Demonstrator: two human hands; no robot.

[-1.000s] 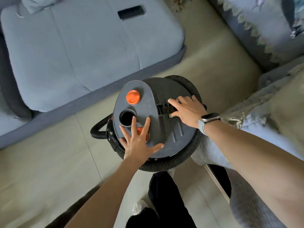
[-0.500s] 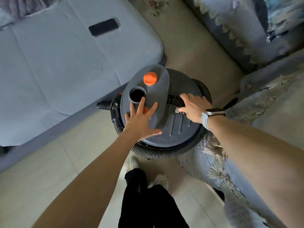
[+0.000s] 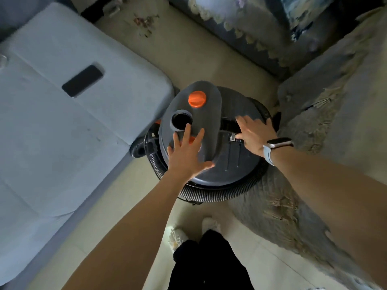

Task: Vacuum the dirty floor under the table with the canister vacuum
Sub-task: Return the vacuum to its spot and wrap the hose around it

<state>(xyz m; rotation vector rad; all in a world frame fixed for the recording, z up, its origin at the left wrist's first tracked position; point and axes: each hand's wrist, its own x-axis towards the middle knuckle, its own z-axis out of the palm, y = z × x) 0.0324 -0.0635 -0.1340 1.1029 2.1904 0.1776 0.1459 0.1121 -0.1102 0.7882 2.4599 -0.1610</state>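
Head view: the canister vacuum [image 3: 211,139] stands on the tiled floor [image 3: 100,222] between a grey sofa [image 3: 62,122] and a fringed cloth [image 3: 314,114], its ribbed hose [image 3: 209,193] coiled around the body. Left hand [image 3: 186,155] rests flat on the lid, grip wide, fingers spread. Right hand [image 3: 256,132] lies at the carry handle [image 3: 228,125], fingers extended, grip wide, holding nothing. A phone [image 3: 82,81] lies on the sofa.

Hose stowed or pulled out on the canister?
Stowed. The ribbed hose lies coiled round the canister vacuum, and the round port on top is open with nothing plugged in.
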